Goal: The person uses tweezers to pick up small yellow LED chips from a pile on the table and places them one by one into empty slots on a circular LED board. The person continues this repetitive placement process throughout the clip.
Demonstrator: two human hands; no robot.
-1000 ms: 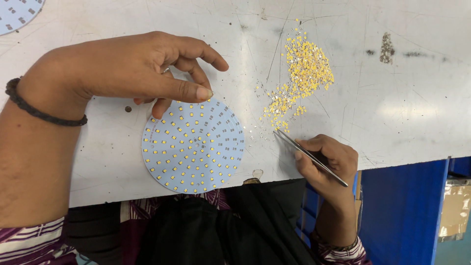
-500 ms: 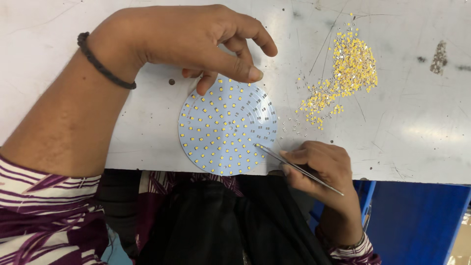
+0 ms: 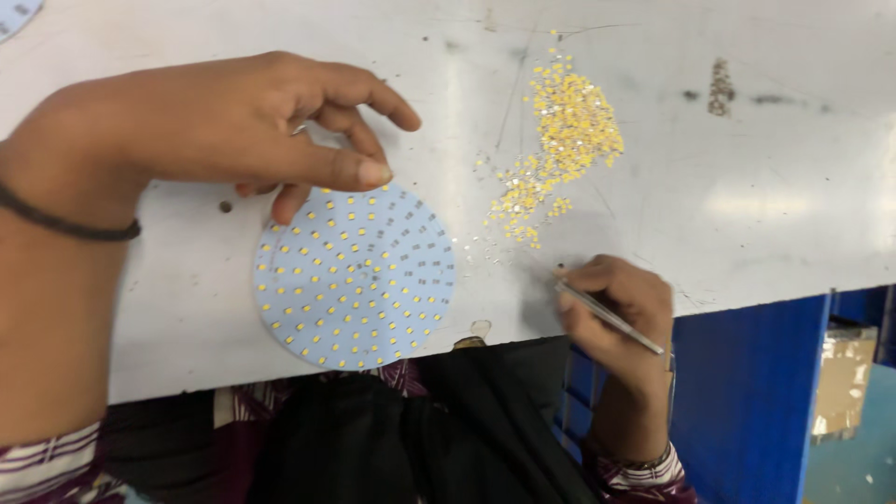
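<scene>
- Two hands working: left hand (image 3: pixel 233 126) is pinching the round LED board's (image 3: pixel 355 275) upper edge on the table (image 3: pixel 747 187).
- Right hand (image 3: pixel 611 313) is gripping tweezers (image 3: pixel 607 315) near the yellow chips (image 3: pixel 565 131); picking one seems next, needing a fine tip.
</scene>
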